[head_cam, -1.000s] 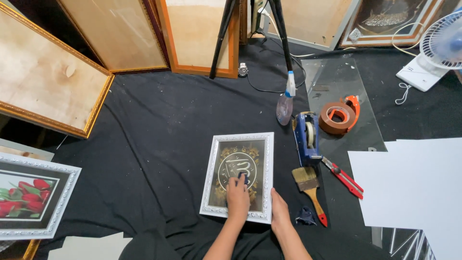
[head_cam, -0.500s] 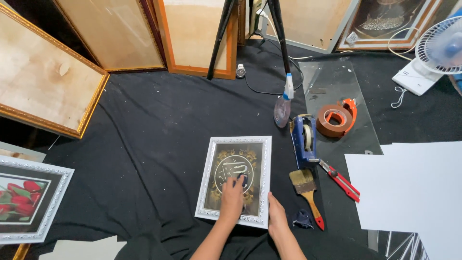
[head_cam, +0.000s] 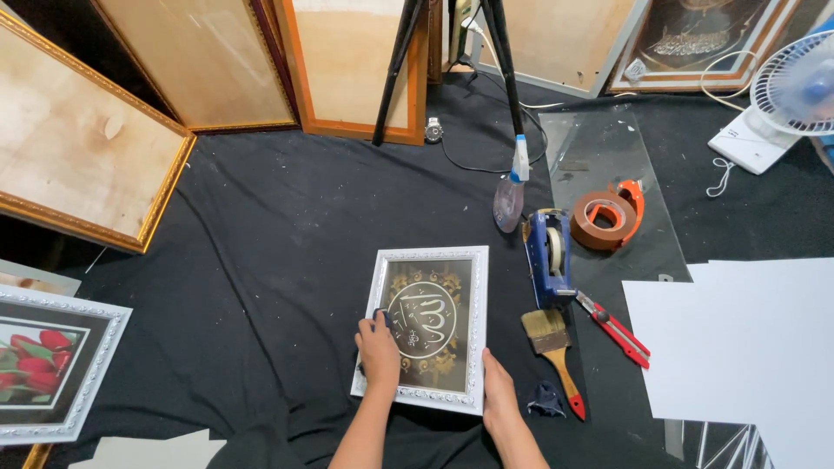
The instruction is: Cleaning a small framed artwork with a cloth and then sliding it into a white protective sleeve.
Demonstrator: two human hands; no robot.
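Observation:
A small white picture frame (head_cam: 478, 300) with a gold ornamental design on dark ground lies flat on the black cloth (head_cam: 261, 260) in front of me. My left hand (head_cam: 379, 356) rests on the frame's left edge, its fingers pressing a small dark cloth (head_cam: 380, 315) against the glass. My right hand (head_cam: 498, 391) holds the frame at its lower right corner.
Right of the frame lie a paintbrush (head_cam: 552, 343), a dark rag (head_cam: 547, 399), a blue tape dispenser (head_cam: 547, 256), red-handled cutters (head_cam: 615, 327), an orange tape roll (head_cam: 604, 217), a spray bottle (head_cam: 511, 191), a glass sheet (head_cam: 608, 148) and white boards (head_cam: 738, 347). Large frames lean at the back; a tulip picture (head_cam: 43, 365) lies left; a fan (head_cam: 795, 87) stands right.
My left hand has slid from the middle of the glass to the frame's left edge. My right hand has stayed at the lower right corner.

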